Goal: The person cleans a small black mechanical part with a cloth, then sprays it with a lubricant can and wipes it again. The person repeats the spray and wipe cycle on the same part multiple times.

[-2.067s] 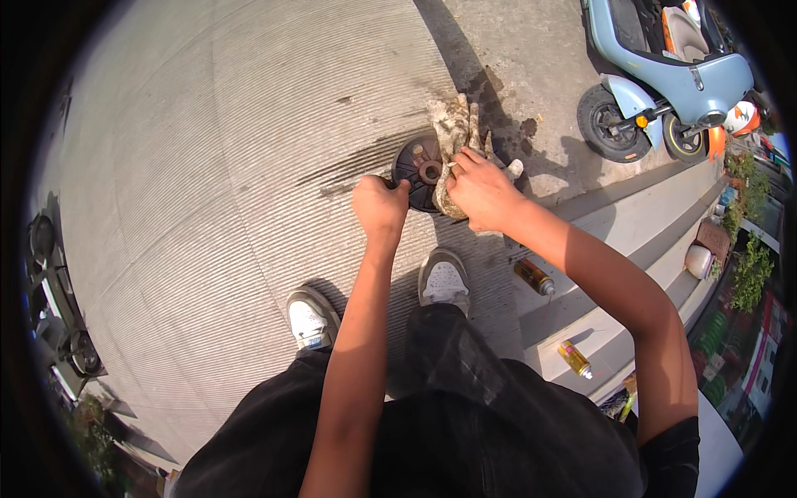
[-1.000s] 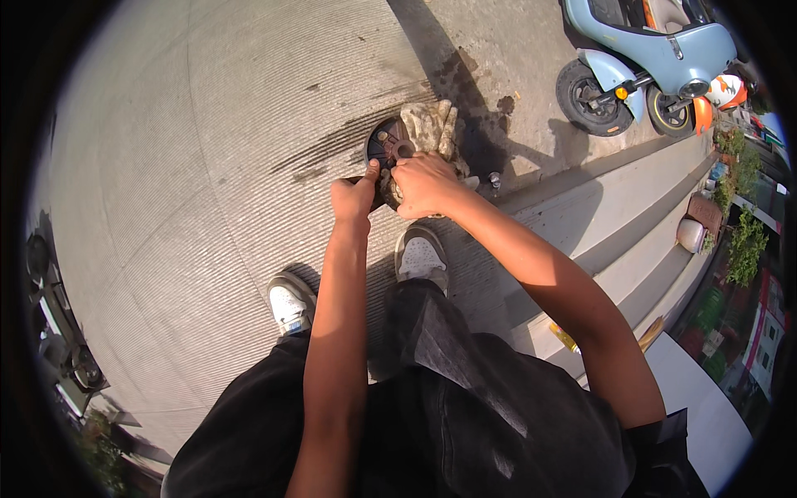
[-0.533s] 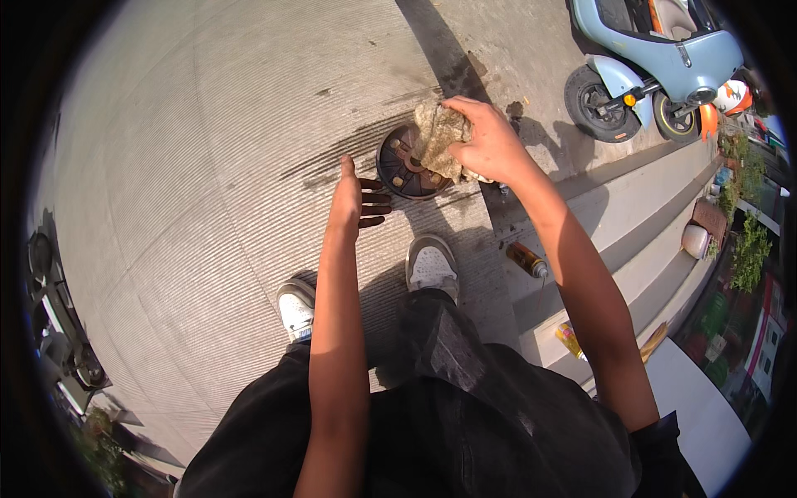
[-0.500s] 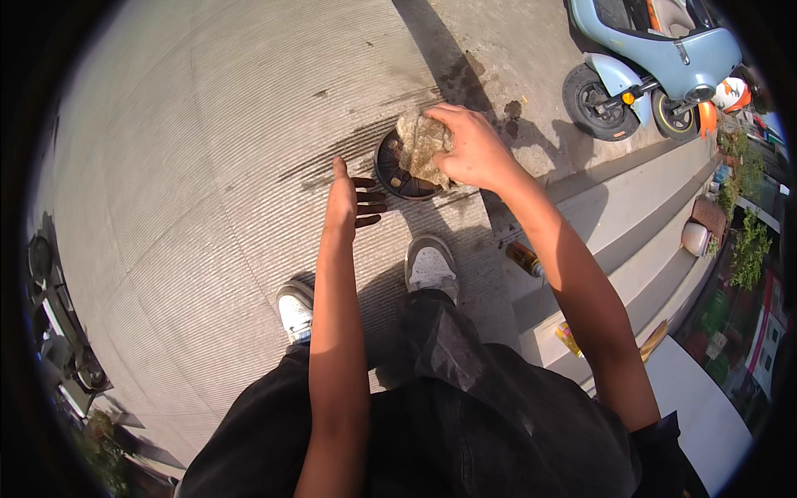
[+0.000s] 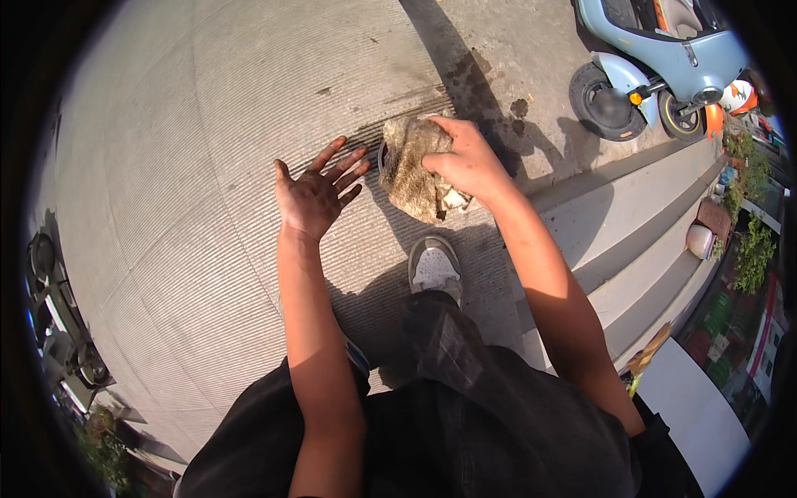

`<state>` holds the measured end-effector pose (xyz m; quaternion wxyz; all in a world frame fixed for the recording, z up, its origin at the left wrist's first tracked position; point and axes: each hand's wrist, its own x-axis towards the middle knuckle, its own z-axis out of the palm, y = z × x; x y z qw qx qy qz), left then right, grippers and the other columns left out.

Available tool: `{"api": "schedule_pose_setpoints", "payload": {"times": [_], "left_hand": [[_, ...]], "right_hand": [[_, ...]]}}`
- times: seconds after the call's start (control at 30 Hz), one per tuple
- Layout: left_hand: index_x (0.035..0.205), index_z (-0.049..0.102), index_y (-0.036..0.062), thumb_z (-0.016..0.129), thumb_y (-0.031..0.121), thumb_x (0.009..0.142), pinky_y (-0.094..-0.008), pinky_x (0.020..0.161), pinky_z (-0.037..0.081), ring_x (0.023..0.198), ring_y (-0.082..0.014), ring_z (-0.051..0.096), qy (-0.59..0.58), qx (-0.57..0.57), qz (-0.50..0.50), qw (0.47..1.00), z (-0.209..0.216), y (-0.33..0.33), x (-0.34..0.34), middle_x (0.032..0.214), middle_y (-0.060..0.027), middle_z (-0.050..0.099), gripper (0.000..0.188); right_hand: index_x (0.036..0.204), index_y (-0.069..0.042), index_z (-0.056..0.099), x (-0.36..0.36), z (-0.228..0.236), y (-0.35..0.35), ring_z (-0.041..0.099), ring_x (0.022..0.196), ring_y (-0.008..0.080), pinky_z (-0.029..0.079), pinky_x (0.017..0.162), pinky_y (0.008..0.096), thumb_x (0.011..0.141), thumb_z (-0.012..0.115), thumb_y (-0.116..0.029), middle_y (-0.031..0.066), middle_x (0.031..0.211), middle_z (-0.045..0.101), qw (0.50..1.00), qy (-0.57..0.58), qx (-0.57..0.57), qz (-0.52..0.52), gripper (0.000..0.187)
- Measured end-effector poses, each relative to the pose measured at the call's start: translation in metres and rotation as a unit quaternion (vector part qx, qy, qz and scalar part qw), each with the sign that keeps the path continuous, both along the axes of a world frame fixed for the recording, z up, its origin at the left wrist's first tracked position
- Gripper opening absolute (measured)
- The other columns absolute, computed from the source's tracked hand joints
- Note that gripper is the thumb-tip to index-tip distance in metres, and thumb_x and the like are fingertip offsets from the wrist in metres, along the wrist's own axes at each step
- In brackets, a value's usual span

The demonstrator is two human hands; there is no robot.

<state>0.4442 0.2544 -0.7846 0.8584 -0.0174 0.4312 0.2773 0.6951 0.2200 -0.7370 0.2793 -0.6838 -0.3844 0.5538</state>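
Observation:
A stained, tan-brown rag (image 5: 407, 174) hangs from my right hand (image 5: 466, 159), whose thumb and fingers are closed on its upper right part. Under the cloth lies a black round object, with only a sliver of its rim (image 5: 382, 156) showing at the left; the rest of it is covered. To the left of the rag, my left hand (image 5: 317, 192) is held palm up with its fingers spread. Dark smudges cover its palm and fingers. Nothing is in it, and it does not touch the rag.
Ridged concrete (image 5: 232, 108) spreads ahead and to the left, with dark wet marks near the rag. Concrete steps (image 5: 614, 241) run along the right. A light blue scooter (image 5: 693, 66) stands at the far right. A white panel (image 5: 689, 415) lies at the lower right.
My left hand has moved left and turned from edge-on to palm up. The rag in my right hand has shifted slightly left and nearer, now covering most of the black round object.

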Motion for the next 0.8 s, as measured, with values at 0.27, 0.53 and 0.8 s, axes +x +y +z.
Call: {"api": "schedule_pose_setpoints", "payload": {"times": [0.27,0.53,0.8], "left_hand": [[0.162,0.04,0.0055,0.018,0.081,0.103,-0.0606,0.123,0.035,0.149,-0.04,0.045,-0.218,0.035,0.178,0.959,0.018,-0.011,0.054,0.16,-0.0172,0.05,0.098],[0.171,0.02,0.0101,0.036,0.094,0.089,-0.0551,0.126,0.03,0.153,-0.0304,0.038,-0.38,0.002,0.136,0.915,0.024,-0.038,0.074,0.176,-0.0127,0.026,0.118],[0.159,0.045,0.012,0.021,0.076,0.104,-0.0545,0.117,0.046,0.141,-0.0365,0.053,0.039,0.004,0.157,0.987,0.04,-0.026,0.094,0.152,-0.0168,0.056,0.088]], "right_hand": [[0.137,-0.009,0.054,-0.085,-0.005,-0.01,0.059,0.118,0.043,0.057,0.088,0.0519,0.076,0.092,-0.02,0.0215,0.13,0.05,0.94,-0.271,0.205,-0.041,0.073],[0.139,0.004,0.054,0.002,-0.032,0.041,0.067,0.124,0.0369,0.055,0.101,0.0463,0.093,0.077,-0.015,0.0266,0.133,0.067,0.926,-0.333,0.125,-0.128,0.055],[0.137,-0.004,0.052,-0.084,0.025,-0.007,0.052,0.112,0.0377,0.044,0.087,0.0531,0.085,0.082,-0.008,0.0219,0.12,0.048,0.915,-0.317,0.247,0.003,0.061]]}}
